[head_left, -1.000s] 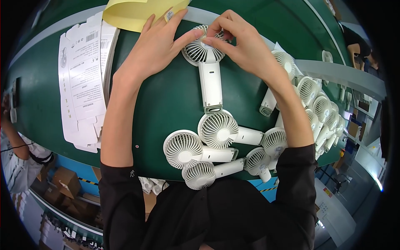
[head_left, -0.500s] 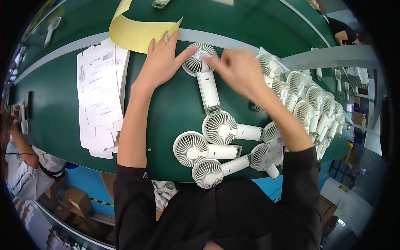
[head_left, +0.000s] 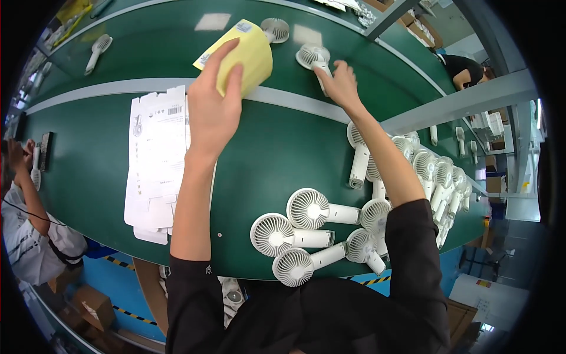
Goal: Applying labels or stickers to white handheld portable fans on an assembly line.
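Hands (head_left: pixel 213 109) (head_left: pixel 340 86) touch yellow sheet (head_left: pixel 247 53), white fan (head_left: pixel 313 59).

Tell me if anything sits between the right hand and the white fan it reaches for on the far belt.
Nothing visible does. The right hand already lies on the handle of the white fan. The left hand rests on a yellow sheet beside it.

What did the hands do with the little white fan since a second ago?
Both hands were on one white fan on the near green table. Now the right hand has carried that fan away onto the far belt and holds its handle. The left hand let go and now lies on the yellow sheet. The cluster of fans near the body and the flat white boxes stayed put.
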The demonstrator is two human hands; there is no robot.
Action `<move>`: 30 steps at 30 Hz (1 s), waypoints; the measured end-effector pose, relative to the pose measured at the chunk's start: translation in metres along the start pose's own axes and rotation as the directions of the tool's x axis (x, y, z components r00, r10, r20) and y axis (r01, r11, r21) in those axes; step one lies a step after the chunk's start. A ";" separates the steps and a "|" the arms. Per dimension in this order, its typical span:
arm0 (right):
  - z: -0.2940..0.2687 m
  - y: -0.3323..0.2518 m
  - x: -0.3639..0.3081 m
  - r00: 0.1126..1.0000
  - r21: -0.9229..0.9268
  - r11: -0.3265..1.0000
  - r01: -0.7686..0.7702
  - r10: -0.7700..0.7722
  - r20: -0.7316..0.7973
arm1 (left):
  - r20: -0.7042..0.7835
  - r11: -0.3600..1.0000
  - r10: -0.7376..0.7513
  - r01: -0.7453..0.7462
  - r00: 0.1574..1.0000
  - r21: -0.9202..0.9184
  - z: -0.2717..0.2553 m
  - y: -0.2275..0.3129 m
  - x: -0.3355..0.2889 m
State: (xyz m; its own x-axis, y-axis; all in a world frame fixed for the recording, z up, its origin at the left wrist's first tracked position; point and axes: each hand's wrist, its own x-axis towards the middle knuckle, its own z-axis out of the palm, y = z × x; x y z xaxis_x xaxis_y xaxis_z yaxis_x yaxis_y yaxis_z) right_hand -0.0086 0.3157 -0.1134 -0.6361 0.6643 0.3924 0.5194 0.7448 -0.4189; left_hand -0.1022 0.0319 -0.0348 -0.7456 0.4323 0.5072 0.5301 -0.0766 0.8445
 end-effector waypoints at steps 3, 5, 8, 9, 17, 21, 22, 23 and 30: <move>0.030 -0.030 0.037 0.944 -0.255 0.942 0.219 -0.270 -0.187 | -0.094 0.999 -0.034 0.034 0.995 -0.004 -0.021 0.010 0.004; 0.048 -0.061 0.047 0.962 0.328 0.942 -0.073 -0.020 0.271 | -0.114 0.999 0.018 -0.013 0.993 0.040 -0.031 0.010 0.005; 0.076 -0.095 0.063 0.909 0.200 0.944 -0.263 0.173 0.378 | -0.115 0.999 0.000 0.007 0.993 0.054 -0.039 0.015 0.007; 0.083 -0.104 0.068 0.882 0.072 0.929 -0.362 0.316 0.351 | -0.094 0.997 -0.031 0.038 0.995 0.070 -0.041 0.020 0.006; 0.103 -0.095 0.080 0.876 0.171 0.876 -0.451 0.397 0.272 | -0.094 0.995 0.019 -0.010 0.995 0.096 -0.043 0.017 0.010; 0.051 -0.103 0.044 0.810 0.527 0.715 -0.460 0.094 0.579 | -0.112 0.984 0.130 -0.113 0.985 0.140 -0.052 0.004 0.008; 0.034 -0.094 0.036 0.815 0.598 0.653 -0.465 0.052 0.577 | -0.080 0.972 0.108 -0.088 0.991 0.220 -0.045 0.000 0.008; 0.020 -0.095 0.027 0.816 0.668 0.579 -0.467 -0.007 0.577 | -0.057 0.947 0.084 -0.062 0.995 0.316 -0.043 0.000 0.008; -0.091 -0.100 -0.056 0.760 0.781 0.267 -0.564 -0.201 0.618 | 0.225 0.978 -0.207 0.197 0.952 0.070 0.010 0.007 -0.010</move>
State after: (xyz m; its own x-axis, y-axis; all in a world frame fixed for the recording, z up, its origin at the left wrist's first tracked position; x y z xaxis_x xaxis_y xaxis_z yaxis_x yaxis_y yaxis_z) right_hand 0.0270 0.2096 -0.0191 -0.9404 0.3169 -0.1235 0.0519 -0.2251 -0.9730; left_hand -0.0874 0.0358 -0.0357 -0.7291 0.6292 0.2692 0.4001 0.0729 0.9136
